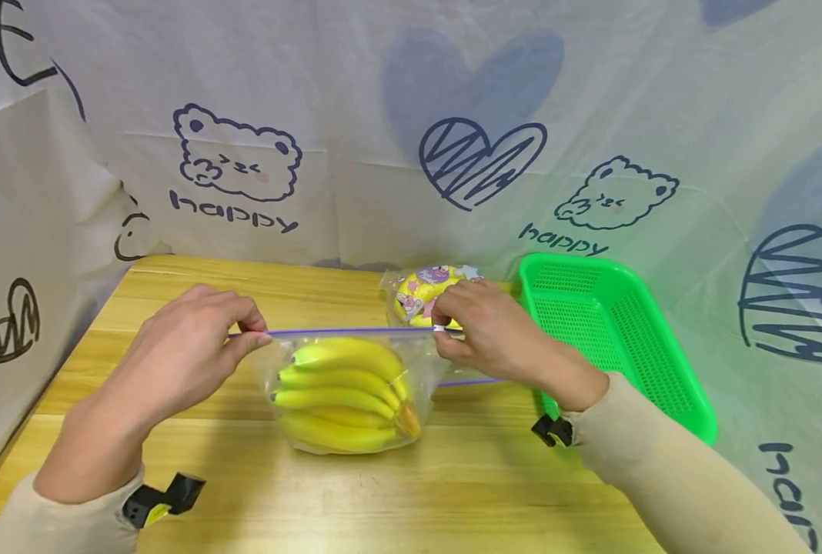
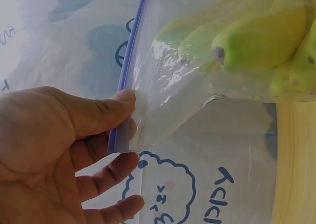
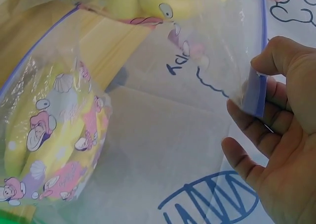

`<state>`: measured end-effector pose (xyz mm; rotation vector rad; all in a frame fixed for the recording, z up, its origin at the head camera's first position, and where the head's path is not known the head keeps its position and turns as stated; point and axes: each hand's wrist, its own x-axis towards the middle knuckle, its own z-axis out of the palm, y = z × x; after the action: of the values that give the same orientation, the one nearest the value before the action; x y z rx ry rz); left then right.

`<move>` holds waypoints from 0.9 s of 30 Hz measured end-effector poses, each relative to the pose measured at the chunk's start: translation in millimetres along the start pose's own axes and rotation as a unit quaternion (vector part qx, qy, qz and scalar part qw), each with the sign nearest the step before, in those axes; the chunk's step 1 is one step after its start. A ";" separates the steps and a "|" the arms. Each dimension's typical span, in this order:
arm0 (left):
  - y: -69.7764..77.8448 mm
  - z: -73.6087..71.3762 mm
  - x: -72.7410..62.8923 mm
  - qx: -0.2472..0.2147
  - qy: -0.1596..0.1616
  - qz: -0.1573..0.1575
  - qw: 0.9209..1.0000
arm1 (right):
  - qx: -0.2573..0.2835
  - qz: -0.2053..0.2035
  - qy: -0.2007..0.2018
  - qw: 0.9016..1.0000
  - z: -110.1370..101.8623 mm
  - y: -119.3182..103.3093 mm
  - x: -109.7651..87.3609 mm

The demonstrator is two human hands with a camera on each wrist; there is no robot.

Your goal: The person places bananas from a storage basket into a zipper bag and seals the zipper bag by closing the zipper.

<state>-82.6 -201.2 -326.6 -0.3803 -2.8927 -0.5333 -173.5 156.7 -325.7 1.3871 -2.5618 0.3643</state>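
A see-through zip bag (image 1: pixel 267 369) with a purple-blue zip strip (image 1: pixel 352 332) holds a bunch of yellow bananas (image 1: pixel 342 392), their stem end toward the lower right. My left hand (image 1: pixel 192 350) pinches the strip's left end between thumb and index finger; in the left wrist view the other fingers (image 2: pixel 111 179) are loosely bent beside it. At the opposite end, my right hand (image 1: pixel 490 331) pinches the strip the same way, as the right wrist view shows at the bag's corner (image 3: pixel 254 93). Between the hands the strip is stretched straight, and the bag hangs beneath.
Behind the held bag, a second zip bag (image 1: pixel 428 292) with cartoon prints and bananas in it lies on the wooden table (image 1: pixel 355 508). To the right stands a green perforated basket (image 1: pixel 660 346). White sheets (image 1: pixel 355 92) with drawn hearts and bears hang around the table.
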 end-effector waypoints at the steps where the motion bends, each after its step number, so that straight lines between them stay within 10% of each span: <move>1: -1.0 -0.1 -0.5 0.001 0.000 -0.001 1.000 | 0.000 0.000 0.000 1.000 -0.3 1.1 -1.0; 14: -12.2 -3.5 -6.7 0.000 0.006 0.003 1.000 | 0.011 -0.001 -0.009 1.000 -4.5 6.3 -6.8; 27: -36.1 -19.4 -10.5 0.015 -0.023 -0.071 0.997 | 0.077 0.018 -0.028 0.996 5.5 -8.2 19.6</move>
<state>-80.3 -243.2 -322.8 -0.1854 -2.9838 -0.5075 -177.5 135.2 -324.2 1.4223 -2.6565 0.5467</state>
